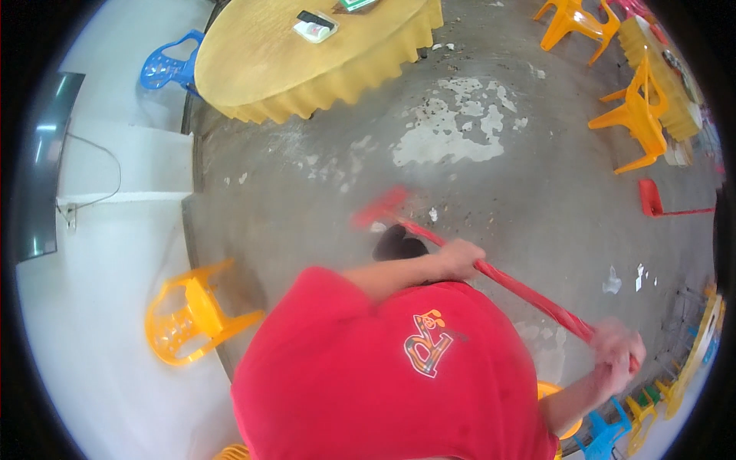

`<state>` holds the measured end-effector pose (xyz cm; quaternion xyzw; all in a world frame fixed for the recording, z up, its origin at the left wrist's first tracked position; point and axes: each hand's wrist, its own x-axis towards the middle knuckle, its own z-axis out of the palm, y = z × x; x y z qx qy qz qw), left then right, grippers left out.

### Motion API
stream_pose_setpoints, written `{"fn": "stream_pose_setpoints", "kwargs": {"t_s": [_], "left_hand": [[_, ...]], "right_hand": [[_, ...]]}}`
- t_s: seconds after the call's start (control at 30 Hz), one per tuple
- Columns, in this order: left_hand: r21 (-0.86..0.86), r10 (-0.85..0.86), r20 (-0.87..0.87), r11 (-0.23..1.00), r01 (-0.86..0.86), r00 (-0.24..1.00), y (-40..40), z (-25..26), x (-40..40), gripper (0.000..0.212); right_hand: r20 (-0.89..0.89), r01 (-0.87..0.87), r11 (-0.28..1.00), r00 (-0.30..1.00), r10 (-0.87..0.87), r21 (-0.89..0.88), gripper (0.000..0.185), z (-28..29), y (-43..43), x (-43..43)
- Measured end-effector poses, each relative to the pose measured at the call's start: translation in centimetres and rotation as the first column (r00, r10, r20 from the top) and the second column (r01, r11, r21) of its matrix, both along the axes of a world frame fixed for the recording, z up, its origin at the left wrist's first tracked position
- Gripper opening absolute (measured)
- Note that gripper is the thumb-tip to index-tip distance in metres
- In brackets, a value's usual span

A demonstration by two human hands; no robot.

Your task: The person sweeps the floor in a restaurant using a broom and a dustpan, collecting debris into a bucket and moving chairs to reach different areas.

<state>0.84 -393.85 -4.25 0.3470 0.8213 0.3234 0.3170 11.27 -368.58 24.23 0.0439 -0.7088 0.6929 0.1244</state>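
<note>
A red broom runs slantwise before me, its handle (535,290) held in both hands. My left hand (462,257) is closed around the middle of the handle. Near the upper end my right hand (618,348) grips it, slightly blurred. The broom head (380,207) is blurred and low over the grey concrete floor (299,230), close to my dark shoe (401,244). A scrap of white litter (433,214) lies just right of the head, with small crumbs scattered about.
A round table with a yellow cloth (322,98) stands ahead, a blue chair (167,68) beside it. Yellow plastic chairs stand left (195,313) and right (638,115). A red long-handled dustpan (650,197) is at right. More litter (612,282) lies nearer me.
</note>
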Motion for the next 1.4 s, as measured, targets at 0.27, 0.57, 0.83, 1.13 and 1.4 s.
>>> {"fn": "stream_pose_setpoints", "kwargs": {"t_s": [0.27, 0.57, 0.83, 1.13, 1.4], "left_hand": [[-0.102, 0.226, -0.338, 0.956, -0.274, 0.914, -4.8, -5.9, -4.5, 0.024], [0.201, -0.166, -0.219, 0.956, 0.211, 0.961, 14.2, -3.7, -1.8, 0.017], [0.203, -0.151, -0.479, 0.939, 0.277, 0.865, 14.0, -12.8, 4.1, 0.008], [-0.408, -0.624, -0.252, 0.761, 0.504, 0.739, 2.3, -19.2, -4.8, 0.008], [-0.326, -0.421, -0.516, 0.902, 0.284, 0.746, 2.5, -19.6, -16.5, 0.008]], "right_hand": [[0.152, -0.142, 0.988, 0.979, 0.132, 0.058, 0.013, -7.2, -5.3, -4.3], [0.203, 0.119, 0.939, 0.96, -0.191, 0.322, 0.041, 4.0, 4.2, 7.0], [0.886, 0.105, 0.98, 0.42, -0.199, 0.17, 0.04, -1.8, -0.6, 10.7], [0.936, 0.102, 0.974, 0.272, -0.223, 0.202, 0.036, -28.1, -12.0, 11.7], [0.912, 0.011, 0.977, 0.357, -0.203, 0.213, 0.033, -30.5, -9.5, 4.4]]}}
